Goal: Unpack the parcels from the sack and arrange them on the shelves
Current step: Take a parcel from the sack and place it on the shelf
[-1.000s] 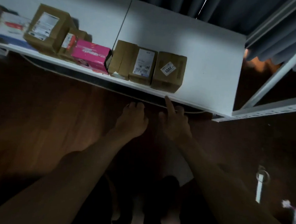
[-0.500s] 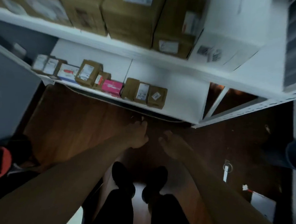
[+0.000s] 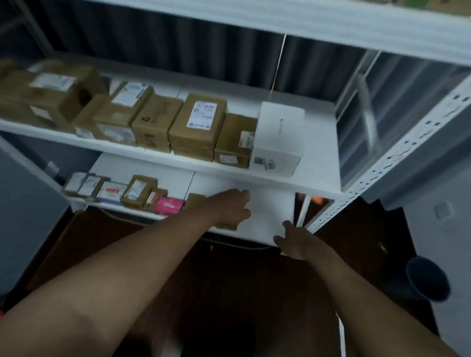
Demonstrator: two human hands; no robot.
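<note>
A white metal rack holds parcels. The middle shelf carries several brown cardboard boxes and a white box at the right end of the row. The bottom shelf has small brown parcels and a pink box. My left hand hangs in front of the bottom shelf with loose fingers, covering brown boxes there. My right hand hovers at the shelf's front edge, fingers relaxed, holding nothing. No sack is in view.
A perforated white upright stands at the rack's right end. A dark bucket sits on the wooden floor at the right. Dark curtain hangs behind the rack. The picture is blurred by motion.
The view has risen from the bottom shelf to take in the middle and upper shelves. Both hands have lifted away from the floor area, and the right forefinger no longer points.
</note>
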